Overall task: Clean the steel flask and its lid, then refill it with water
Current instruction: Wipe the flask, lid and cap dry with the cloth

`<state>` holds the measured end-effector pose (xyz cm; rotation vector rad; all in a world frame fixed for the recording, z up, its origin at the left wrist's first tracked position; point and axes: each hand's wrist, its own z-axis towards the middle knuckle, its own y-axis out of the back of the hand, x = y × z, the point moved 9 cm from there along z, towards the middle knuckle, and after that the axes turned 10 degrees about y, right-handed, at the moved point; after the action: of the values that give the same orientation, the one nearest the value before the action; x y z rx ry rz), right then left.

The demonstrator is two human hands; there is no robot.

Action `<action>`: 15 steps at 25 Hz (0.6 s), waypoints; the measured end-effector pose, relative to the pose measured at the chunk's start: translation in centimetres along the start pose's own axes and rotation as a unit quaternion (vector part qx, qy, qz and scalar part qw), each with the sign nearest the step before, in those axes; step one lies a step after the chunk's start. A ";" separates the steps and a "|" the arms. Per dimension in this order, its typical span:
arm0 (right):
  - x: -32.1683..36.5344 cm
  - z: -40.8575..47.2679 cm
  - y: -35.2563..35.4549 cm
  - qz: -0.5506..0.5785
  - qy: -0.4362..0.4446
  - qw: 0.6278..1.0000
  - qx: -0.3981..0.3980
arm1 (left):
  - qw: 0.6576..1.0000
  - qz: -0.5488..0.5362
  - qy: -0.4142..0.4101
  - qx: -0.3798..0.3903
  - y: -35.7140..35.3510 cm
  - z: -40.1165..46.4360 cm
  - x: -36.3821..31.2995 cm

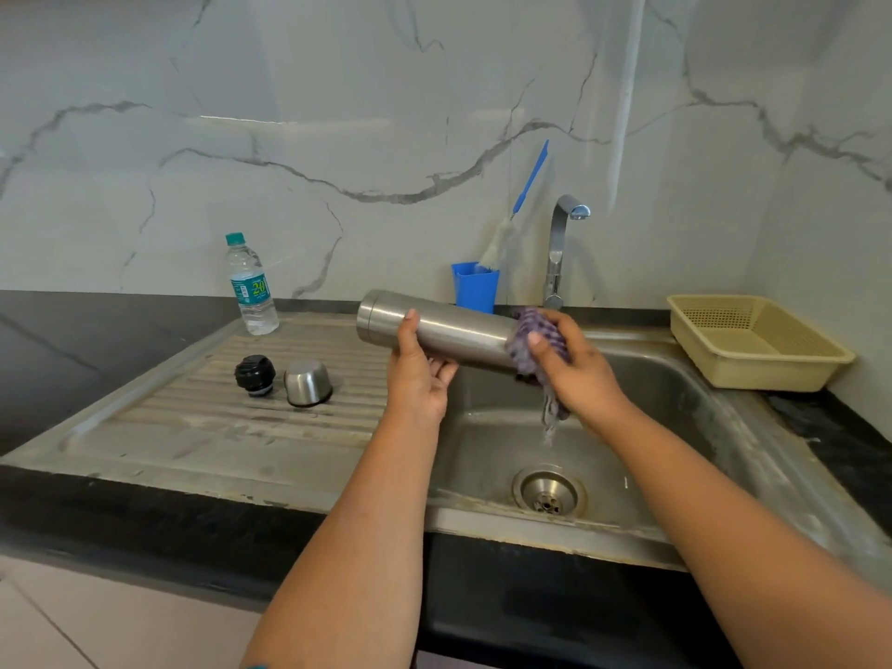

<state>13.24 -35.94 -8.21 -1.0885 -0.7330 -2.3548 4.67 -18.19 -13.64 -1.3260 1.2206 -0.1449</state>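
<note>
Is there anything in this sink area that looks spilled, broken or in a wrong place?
Nothing stands out. The left hand holds the steel flask sideways over the sink while the right hand holds a purple scrubber on it. The black stopper and steel cap sit on the drainboard.

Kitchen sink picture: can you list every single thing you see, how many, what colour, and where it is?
steel flask: 1, silver, held sideways over the sink
scrubber: 1, purple, wrapped on the flask's right end
black stopper: 1, black, on the drainboard
steel cup lid: 1, silver, upside down beside the stopper
water bottle: 1, clear with green cap, back of drainboard
blue cup: 1, blue, behind the sink, holding a bottle brush
tap: 1, silver, behind the sink
basket: 1, beige, right counter
sink: 1, steel
left hand: grips the flask
right hand: holds the scrubber
</note>
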 end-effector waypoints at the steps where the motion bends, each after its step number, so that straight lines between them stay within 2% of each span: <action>1: -1.8 -0.5 -0.6 0.170 -0.114 0.979 -0.011 | 1.000 0.022 -0.014 0.012 -0.4 0.0 -0.3; 2: -3.1 -1.2 -1.1 0.262 -0.185 0.947 -0.019 | 0.998 0.044 -0.027 0.018 -0.8 0.0 -0.4; 3: -3.7 -1.5 -1.1 0.280 -0.205 0.938 -0.021 | 0.997 0.059 -0.038 0.022 -1.0 -0.1 -0.5; 5: -3.9 -1.4 -0.2 0.224 -0.171 0.957 -0.063 | 0.996 0.064 -0.052 0.044 -1.6 -0.2 -0.6; 8: -2.6 -0.8 2.1 0.049 -0.076 0.985 -0.144 | 0.993 0.088 -0.059 0.046 -2.1 -0.5 0.3; 10: -0.3 -0.6 3.2 -0.090 0.036 0.984 -0.147 | 0.995 0.096 -0.023 0.024 -1.8 -0.4 2.0; 12: 2.6 -0.9 1.9 -0.196 0.187 0.959 -0.082 | 0.995 0.083 0.060 0.019 -1.6 -0.4 4.6; 15: 5.1 -1.4 -0.4 -0.299 0.282 0.912 0.006 | 0.987 0.082 0.134 0.032 -1.7 -0.2 6.1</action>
<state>9.19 -37.36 -5.05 -0.1178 -0.9332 -2.9467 8.04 -23.06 -15.78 -1.1697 1.5345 -0.2497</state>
